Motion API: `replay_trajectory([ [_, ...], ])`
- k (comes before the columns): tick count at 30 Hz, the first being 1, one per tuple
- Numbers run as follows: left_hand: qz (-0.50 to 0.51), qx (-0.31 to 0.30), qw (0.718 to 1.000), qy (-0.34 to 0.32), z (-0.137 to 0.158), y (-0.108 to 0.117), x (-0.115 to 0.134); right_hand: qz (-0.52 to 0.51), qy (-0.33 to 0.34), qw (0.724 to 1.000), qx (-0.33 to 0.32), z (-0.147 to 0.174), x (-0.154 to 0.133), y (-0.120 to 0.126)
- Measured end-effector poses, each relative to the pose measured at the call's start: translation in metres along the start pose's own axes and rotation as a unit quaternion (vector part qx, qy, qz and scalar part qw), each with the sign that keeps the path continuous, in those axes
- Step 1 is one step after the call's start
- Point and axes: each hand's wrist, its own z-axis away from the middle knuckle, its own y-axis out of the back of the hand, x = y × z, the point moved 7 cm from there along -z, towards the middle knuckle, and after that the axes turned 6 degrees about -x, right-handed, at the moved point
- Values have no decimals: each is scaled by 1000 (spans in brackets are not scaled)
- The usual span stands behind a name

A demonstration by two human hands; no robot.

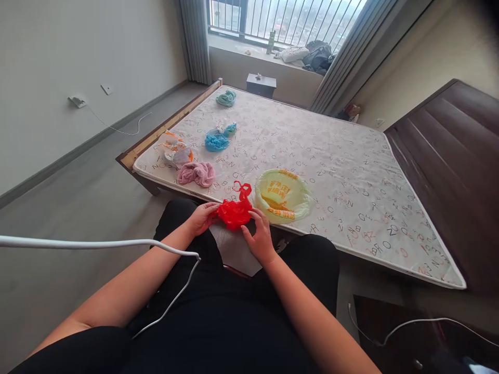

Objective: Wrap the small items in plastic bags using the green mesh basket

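A crumpled red plastic bag (pixel 235 214) is held between my two hands at the near edge of the mattress. My left hand (pixel 203 217) pinches its left side between thumb and fingers. On the opposite side, the fingers of my right hand (pixel 259 236) press against the bag, with the thumb set a little apart below. The bag's looped handles stick up above it. Just right of the bag, a yellow-green plastic bag with orange print lines a round bin (pixel 284 196). To the left lies a bunched pink towel (pixel 196 174).
The patterned mattress (pixel 343 171) carries a white-and-orange bag (pixel 176 151), a blue plastic bag (pixel 217 140) and a coiled teal cloth (pixel 226 98). A white cable (pixel 97 242) crosses in front of my left arm. A dark headboard (pixel 448 150) stands right.
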Motion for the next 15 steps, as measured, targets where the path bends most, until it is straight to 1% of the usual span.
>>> replay_trajectory([
  [2, -32, -15, 999, 19, -3, -4, -4, 4, -5, 999, -52, -6, 14, -11],
  [3, -41, -16, 999, 32, -4, -6, -6, -12, -7, 996, -92, -8, 22, -18],
  [5, -47, -25, 997, 60, -6, -9, -11, -76, -12, 981, -178, -9, 32, -35],
  [7, -38, -50, 994, 86, -6, -16, -16, -149, -25, 962, -230, -6, 36, -51],
  [9, -29, -82, 991, 102, -7, -25, -22, -186, -51, 955, -227, -5, 37, -61],
  [11, -29, -108, 988, 106, -9, -33, -27, -187, -89, 959, -195, -6, 42, -64],
  [13, -50, -113, 988, 95, -14, -36, -30, -180, -142, 961, -154, -10, 54, -60],
  [15, -98, -103, 988, 61, -20, -35, -30, -192, -192, 955, -119, -13, 68, -51],
])
